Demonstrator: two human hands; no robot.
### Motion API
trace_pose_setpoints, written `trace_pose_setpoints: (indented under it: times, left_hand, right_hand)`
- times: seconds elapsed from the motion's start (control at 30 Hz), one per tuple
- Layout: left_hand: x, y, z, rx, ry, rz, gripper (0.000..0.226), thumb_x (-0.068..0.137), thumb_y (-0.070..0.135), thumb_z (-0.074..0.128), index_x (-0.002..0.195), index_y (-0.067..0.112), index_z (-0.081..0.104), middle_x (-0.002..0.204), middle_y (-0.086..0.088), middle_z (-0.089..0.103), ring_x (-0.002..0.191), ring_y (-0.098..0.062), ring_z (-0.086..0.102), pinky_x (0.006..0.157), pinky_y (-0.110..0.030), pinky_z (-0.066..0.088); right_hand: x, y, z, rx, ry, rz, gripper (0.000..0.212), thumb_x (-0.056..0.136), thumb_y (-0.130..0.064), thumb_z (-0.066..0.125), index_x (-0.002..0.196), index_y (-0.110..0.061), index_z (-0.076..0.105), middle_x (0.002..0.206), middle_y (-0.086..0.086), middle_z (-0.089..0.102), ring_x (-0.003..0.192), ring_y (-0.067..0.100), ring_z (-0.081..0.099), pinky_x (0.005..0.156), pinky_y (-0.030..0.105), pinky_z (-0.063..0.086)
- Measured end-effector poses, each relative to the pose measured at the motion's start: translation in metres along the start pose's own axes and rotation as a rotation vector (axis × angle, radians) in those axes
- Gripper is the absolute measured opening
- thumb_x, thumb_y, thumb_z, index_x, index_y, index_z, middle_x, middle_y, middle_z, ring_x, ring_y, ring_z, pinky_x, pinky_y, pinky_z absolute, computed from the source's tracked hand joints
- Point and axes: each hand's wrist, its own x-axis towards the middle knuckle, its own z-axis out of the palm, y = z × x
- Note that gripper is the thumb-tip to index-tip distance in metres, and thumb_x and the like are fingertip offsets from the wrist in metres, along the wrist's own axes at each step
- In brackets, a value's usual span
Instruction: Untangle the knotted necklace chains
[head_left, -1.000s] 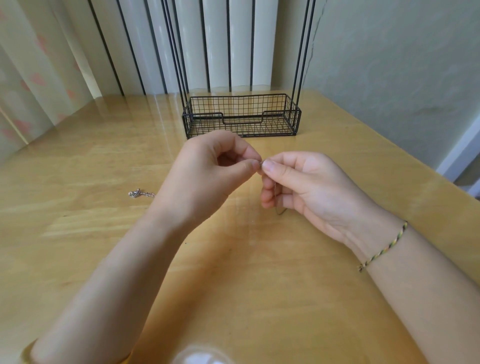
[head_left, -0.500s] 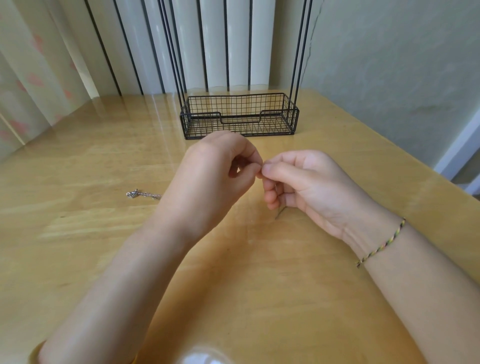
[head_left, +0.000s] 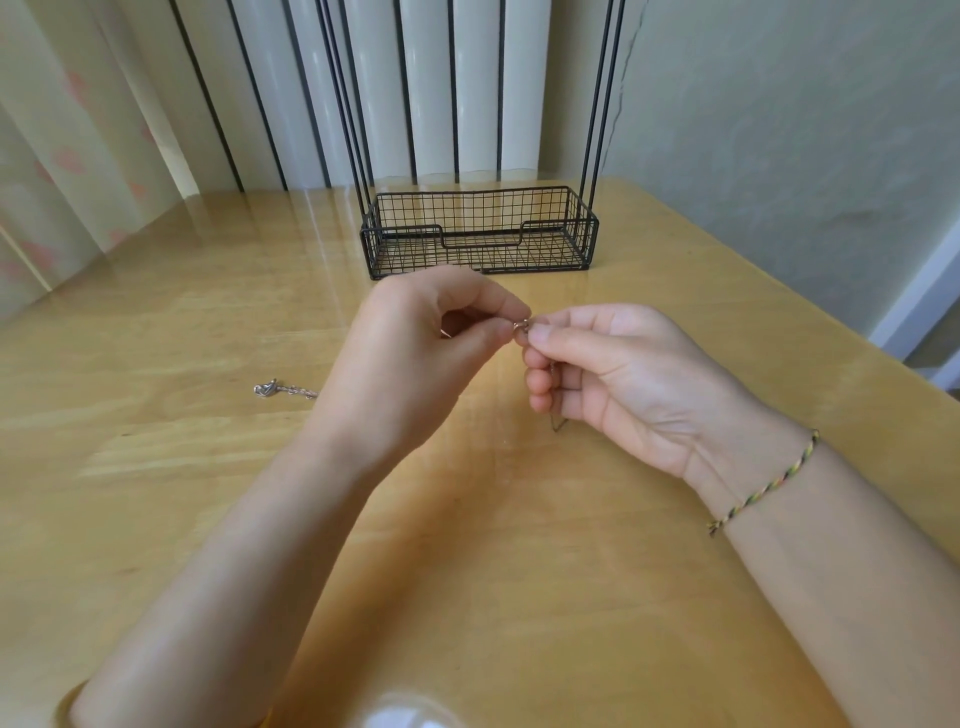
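Pinching a small metal link of the necklace chain (head_left: 522, 326) between thumb and forefinger, your left hand (head_left: 410, 364) meets your right hand (head_left: 618, 379), whose thumb and fingertips grip the same spot from the other side. Both hands are curled tight over the table (head_left: 208, 467). A thin length of chain hangs below your right fingers. A clasp end (head_left: 270, 388) lies on the wood, just left of your left wrist. Behind your hands stands a black wire basket (head_left: 480, 231). A braided thread bracelet (head_left: 763, 483) circles your right wrist.
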Motion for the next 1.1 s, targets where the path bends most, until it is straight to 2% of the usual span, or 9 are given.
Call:
trace_pose_setpoints:
  times: [0.13, 0.3, 0.33, 0.47, 0.57, 0.7, 0.83, 1.0, 1.1]
  left_hand:
    - [-0.001, -0.001, 0.002, -0.011, -0.009, 0.007, 0.022, 0.083, 0.003, 0.067, 0.096, 0.021, 0.064, 0.069, 0.005, 0.062, 0.06, 0.0, 0.052, 0.059, -0.009, 0.039]
    - [0.0, -0.001, 0.003, -0.001, -0.009, -0.008, 0.028, 0.082, 0.002, 0.068, 0.102, 0.021, 0.061, 0.072, 0.003, 0.065, 0.062, -0.002, 0.054, 0.061, -0.009, 0.04]
    - [0.0, -0.001, 0.002, -0.022, -0.007, -0.029, 0.026, 0.082, 0.003, 0.068, 0.1, 0.021, 0.061, 0.073, 0.003, 0.067, 0.063, -0.003, 0.056, 0.062, -0.01, 0.041]
    - [0.0, -0.001, -0.001, -0.196, -0.035, -0.138, 0.018, 0.086, -0.001, 0.064, 0.095, 0.015, 0.062, 0.077, 0.003, 0.074, 0.067, -0.007, 0.066, 0.058, -0.01, 0.045]
    - [0.0, -0.001, -0.001, -0.295, -0.066, -0.183, 0.019, 0.088, -0.003, 0.06, 0.098, 0.014, 0.061, 0.081, 0.005, 0.075, 0.072, -0.008, 0.069, 0.058, -0.014, 0.048]
    - [-0.001, 0.002, -0.003, -0.4, -0.081, -0.208, 0.021, 0.089, -0.004, 0.058, 0.101, 0.013, 0.061, 0.083, 0.001, 0.075, 0.075, -0.009, 0.07, 0.06, -0.016, 0.049]
    - [-0.001, 0.003, -0.004, -0.448, -0.07, -0.196, 0.023, 0.088, -0.006, 0.059, 0.102, 0.013, 0.061, 0.086, -0.004, 0.073, 0.077, -0.013, 0.072, 0.064, -0.018, 0.052]
    - [-0.001, 0.004, -0.004, -0.479, -0.074, -0.209, 0.026, 0.089, -0.005, 0.059, 0.104, 0.016, 0.062, 0.08, 0.0, 0.068, 0.078, -0.014, 0.072, 0.063, -0.018, 0.051]
    - [-0.001, 0.005, -0.004, -0.537, -0.084, -0.234, 0.027, 0.088, -0.004, 0.059, 0.106, 0.016, 0.061, 0.077, 0.002, 0.069, 0.077, -0.013, 0.07, 0.061, -0.018, 0.05]
  right_hand:
    - [0.0, 0.001, 0.001, 0.027, -0.006, -0.025, 0.011, 0.09, -0.001, 0.054, 0.083, -0.003, 0.061, 0.061, 0.002, 0.056, 0.051, 0.01, 0.054, 0.05, 0.022, 0.049]
    - [0.0, 0.0, 0.0, 0.015, 0.094, -0.066, 0.012, 0.091, -0.003, 0.056, 0.081, -0.005, 0.063, 0.061, 0.001, 0.057, 0.052, 0.011, 0.055, 0.053, 0.022, 0.05]
    - [0.001, 0.001, -0.001, -0.079, 0.15, -0.101, 0.012, 0.091, -0.005, 0.057, 0.081, -0.006, 0.064, 0.062, 0.001, 0.058, 0.053, 0.01, 0.055, 0.053, 0.023, 0.05]
    - [0.004, 0.005, -0.01, -0.848, 0.347, -0.268, 0.013, 0.089, -0.015, 0.06, 0.077, -0.018, 0.064, 0.062, -0.004, 0.058, 0.056, 0.011, 0.054, 0.058, 0.027, 0.049]
    - [0.004, 0.009, -0.011, -1.075, 0.359, -0.282, 0.012, 0.089, -0.019, 0.059, 0.079, -0.021, 0.065, 0.068, -0.009, 0.057, 0.062, 0.01, 0.053, 0.058, 0.025, 0.045]
    - [0.004, 0.009, -0.015, -1.267, 0.375, -0.217, 0.013, 0.089, -0.018, 0.058, 0.078, -0.02, 0.066, 0.075, -0.005, 0.061, 0.074, 0.022, 0.06, 0.067, 0.032, 0.051]
    - [0.0, 0.006, -0.015, -1.414, 0.382, -0.146, 0.017, 0.087, -0.015, 0.057, 0.077, -0.019, 0.069, 0.078, -0.002, 0.065, 0.078, 0.025, 0.061, 0.068, 0.034, 0.053]
    - [0.001, 0.01, -0.019, -1.475, 0.337, -0.133, 0.013, 0.086, -0.016, 0.061, 0.081, -0.024, 0.07, 0.088, -0.002, 0.062, 0.095, 0.025, 0.056, 0.075, 0.034, 0.051]
    - [0.005, 0.01, -0.023, -1.389, 0.385, -0.256, 0.016, 0.087, -0.015, 0.061, 0.094, -0.024, 0.071, 0.089, -0.006, 0.057, 0.094, 0.02, 0.054, 0.078, 0.031, 0.049]
